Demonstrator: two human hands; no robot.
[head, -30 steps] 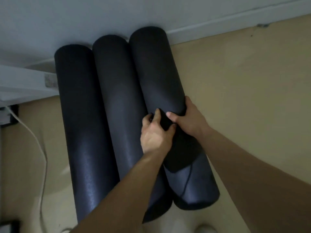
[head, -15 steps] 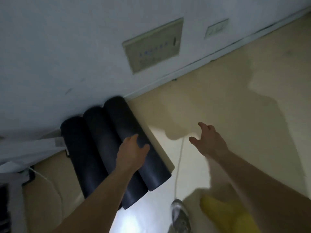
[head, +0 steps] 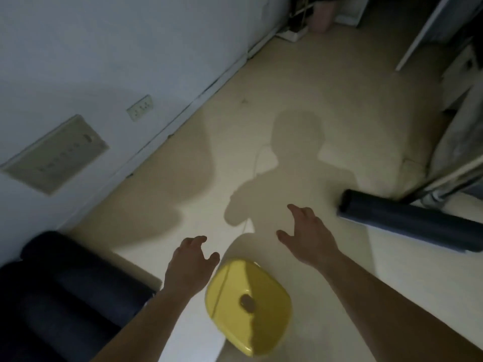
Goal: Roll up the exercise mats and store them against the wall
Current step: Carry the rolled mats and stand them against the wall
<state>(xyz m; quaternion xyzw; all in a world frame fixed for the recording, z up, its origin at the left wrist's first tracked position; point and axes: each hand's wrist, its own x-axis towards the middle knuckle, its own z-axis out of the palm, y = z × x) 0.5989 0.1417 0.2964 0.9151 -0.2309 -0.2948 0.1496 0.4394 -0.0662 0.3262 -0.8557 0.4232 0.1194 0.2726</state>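
Note:
Rolled black exercise mats (head: 65, 291) lie side by side at the bottom left, their far ends against the white wall (head: 109, 56). Another rolled dark mat (head: 410, 222) lies alone on the floor at the right. My left hand (head: 189, 262) hovers over the floor just right of the stored rolls, fingers spread, holding nothing. Farther right and a little ahead, my right hand (head: 308, 239) is also empty with fingers apart, still well short of the lone roll.
A yellow stool (head: 248, 307) stands below and between my hands. A thin white cord (head: 257, 163) runs across the beige floor. Furniture and plastic-covered items (head: 457, 152) crowd the right side. Wall plates (head: 56, 155) sit low on the wall.
Both hands have let go of the rolled mats by the wall. The view has swung right, bringing in the yellow stool and a lone rolled mat.

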